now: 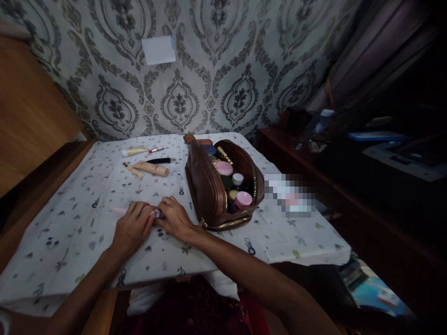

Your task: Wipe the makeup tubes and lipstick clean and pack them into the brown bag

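Observation:
My left hand [134, 223] is closed around a slim pink item [119, 211], whose pale tapered end sticks out to the left. Close against it, my right hand [173, 216] has its fingers closed at a shiny, dark-and-clear end [159, 213] between the two hands. Fingers cover the middle, so its exact kind is hidden. Right of my hands stands a brown cosmetic bag [206, 186], unzipped, holding a pink round container [223, 168], a white-capped bottle [238, 179], a pink-lidded jar [243, 199] and a gold-coloured item [224, 155].
Behind my hands lie a beige tube [152, 168], a small thin tube [132, 170], a black pen-like stick [160, 160], a cream tube [134, 151] and a small pink-red tube [155, 150] on the patterned cloth [87, 251]. A blurred-out packet [289, 194] is right of the bag.

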{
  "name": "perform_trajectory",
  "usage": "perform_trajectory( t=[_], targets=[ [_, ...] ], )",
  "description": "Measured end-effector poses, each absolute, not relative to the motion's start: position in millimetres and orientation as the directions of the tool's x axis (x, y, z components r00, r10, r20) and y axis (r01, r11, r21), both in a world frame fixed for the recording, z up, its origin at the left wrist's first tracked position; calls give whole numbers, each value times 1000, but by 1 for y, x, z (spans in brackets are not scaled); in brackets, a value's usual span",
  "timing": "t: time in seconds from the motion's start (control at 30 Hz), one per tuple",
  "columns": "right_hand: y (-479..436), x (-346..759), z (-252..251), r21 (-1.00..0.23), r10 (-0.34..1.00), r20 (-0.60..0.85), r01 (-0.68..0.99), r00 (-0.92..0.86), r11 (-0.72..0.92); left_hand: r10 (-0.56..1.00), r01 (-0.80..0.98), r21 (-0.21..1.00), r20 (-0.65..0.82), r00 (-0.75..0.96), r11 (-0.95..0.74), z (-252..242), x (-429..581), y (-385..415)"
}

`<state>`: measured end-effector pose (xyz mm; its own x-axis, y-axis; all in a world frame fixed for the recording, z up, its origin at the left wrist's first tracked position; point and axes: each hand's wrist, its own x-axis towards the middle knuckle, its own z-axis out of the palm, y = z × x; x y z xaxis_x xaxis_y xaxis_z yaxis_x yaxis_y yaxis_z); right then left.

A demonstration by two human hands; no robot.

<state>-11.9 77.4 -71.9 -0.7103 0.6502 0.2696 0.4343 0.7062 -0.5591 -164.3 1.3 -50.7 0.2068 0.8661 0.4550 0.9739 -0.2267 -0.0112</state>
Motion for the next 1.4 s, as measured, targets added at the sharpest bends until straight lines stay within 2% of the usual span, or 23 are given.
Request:
perform_trajectory(
  t=[0.23, 0.53, 0.87, 0.97, 1.2, 1.4],
  targets=[
    [77, -10, -75, -568, 634, 297, 401, -714, 718, 883, 991, -132, 466, 56, 7, -38, -205, -9],
    [74, -9, -73, -575, 617, 290, 382, -732, 723, 886, 978, -199, 462, 35, 65, -47, -216, -22],
    [74, -12, -76, -564, 636, 277, 414, -721, 715, 822, 974, -113, 523, 225, -195, -58, -155, -10],
    [75, -13, -77, -571, 640, 285, 410, -714, 712, 845, 981, -108, 500, 192, -160, -57, -167, -10],
    [72, -10, -71, -566, 635, 256, 420, -729, 710, 910, 992, -117, 414, 9, 43, -56, -228, -21],
    [71, -9, -70, -540, 636, 249, 440, -730, 717, 902, 993, -105, 431, -8, 59, -58, -232, -24]
  ],
)
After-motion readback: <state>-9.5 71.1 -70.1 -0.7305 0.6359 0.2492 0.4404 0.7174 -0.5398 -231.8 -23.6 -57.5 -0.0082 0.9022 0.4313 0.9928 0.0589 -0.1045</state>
